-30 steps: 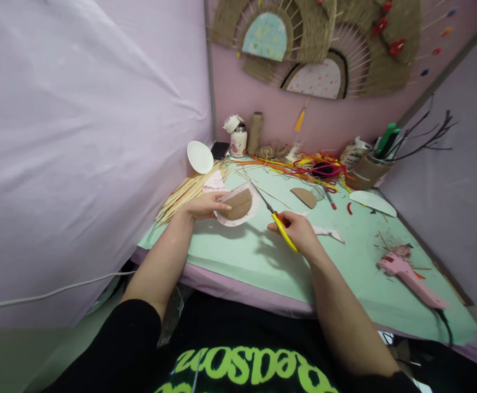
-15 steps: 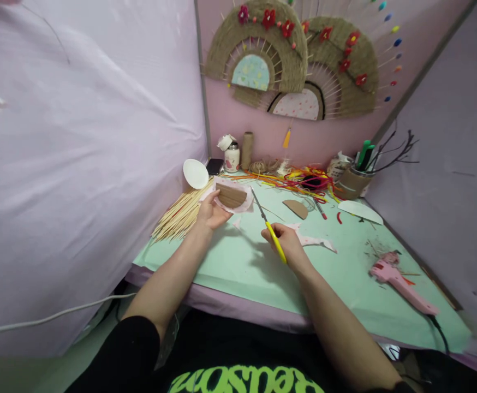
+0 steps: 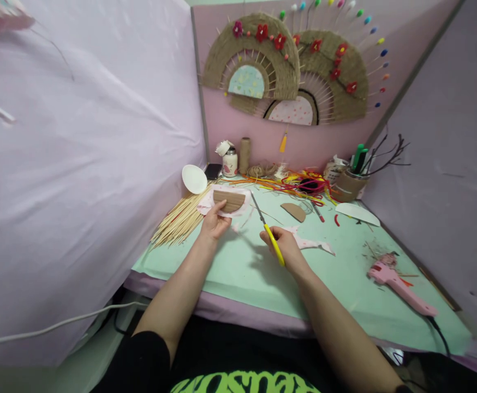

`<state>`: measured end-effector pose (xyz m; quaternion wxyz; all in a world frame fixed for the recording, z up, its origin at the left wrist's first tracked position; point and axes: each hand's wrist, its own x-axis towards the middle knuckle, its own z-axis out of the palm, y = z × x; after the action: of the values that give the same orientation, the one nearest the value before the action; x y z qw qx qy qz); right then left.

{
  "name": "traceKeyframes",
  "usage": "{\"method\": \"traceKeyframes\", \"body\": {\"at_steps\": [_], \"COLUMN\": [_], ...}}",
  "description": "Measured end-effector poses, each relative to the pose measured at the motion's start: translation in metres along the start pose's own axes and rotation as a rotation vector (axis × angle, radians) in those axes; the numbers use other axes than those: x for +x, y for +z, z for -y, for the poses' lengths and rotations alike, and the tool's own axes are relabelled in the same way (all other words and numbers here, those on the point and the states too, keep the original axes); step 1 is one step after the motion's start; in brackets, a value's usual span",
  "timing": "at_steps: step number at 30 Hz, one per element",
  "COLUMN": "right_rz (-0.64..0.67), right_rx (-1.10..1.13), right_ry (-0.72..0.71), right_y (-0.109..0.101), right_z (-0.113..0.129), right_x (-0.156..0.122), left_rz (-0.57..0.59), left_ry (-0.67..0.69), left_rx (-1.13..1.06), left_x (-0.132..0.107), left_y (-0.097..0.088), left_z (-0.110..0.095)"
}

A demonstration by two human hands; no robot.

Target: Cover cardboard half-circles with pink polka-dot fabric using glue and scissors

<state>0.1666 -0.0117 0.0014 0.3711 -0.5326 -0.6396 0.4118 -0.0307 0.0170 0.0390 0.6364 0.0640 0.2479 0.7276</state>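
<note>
A half-round piece of brown corrugated cardboard point(image 3: 233, 201) lies against a larger piece of pale pink fabric point(image 3: 245, 209), which shows as a border around it. My left hand point(image 3: 216, 220) grips both, thumb on top of the cardboard. Yellow-handled scissors point(image 3: 273, 244) are in my right hand point(image 3: 286, 246), their dark blades pointing up and left, tips close to the fabric's right edge. The blades look closed. Under and behind my right hand, a patterned fabric scrap point(image 3: 314, 243) rests on the table.
Thin bamboo sticks point(image 3: 177, 221) lie to the left by a white bowl point(image 3: 195, 179). A second cardboard half-round point(image 3: 293, 212) and tangled coloured cords point(image 3: 304, 183) are further back. At right lies a pink glue gun point(image 3: 402, 286); a pot point(image 3: 348, 184) holds pens and twigs.
The cardboard and fabric have turned slightly in my left hand, so the straight edge is more level. My right hand and the scissors stay nearly the same; the view has tilted up a little.
</note>
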Motion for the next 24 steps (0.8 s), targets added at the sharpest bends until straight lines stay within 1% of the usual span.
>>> {"method": "traceKeyframes", "body": {"at_steps": [4, 9, 13, 15, 20, 24], "right_rz": [0.031, 0.051, 0.043, 0.038, 0.063, 0.093], "right_rx": [0.001, 0.027, 0.02, 0.004, 0.001, -0.03], "right_ry": [0.002, 0.017, 0.012, 0.005, -0.007, -0.046], "right_y": [0.002, 0.005, 0.006, 0.007, 0.007, 0.005], "right_z": [-0.003, 0.004, 0.006, 0.004, 0.0, 0.005], "right_x": [0.0, -0.004, -0.005, -0.005, -0.003, -0.005], "left_rz": [0.051, 0.017, 0.036, 0.051, 0.093, 0.132], "left_ry": [-0.048, -0.003, 0.027, 0.003, -0.118, -0.124], "left_rx": [0.025, -0.034, -0.075, -0.051, 0.015, 0.035], "left_x": [-0.002, -0.002, -0.003, -0.005, -0.009, -0.011], "left_y": [-0.002, -0.003, -0.002, -0.002, -0.001, -0.003], "left_z": [-0.001, -0.002, 0.0, 0.002, 0.0, -0.005]}}
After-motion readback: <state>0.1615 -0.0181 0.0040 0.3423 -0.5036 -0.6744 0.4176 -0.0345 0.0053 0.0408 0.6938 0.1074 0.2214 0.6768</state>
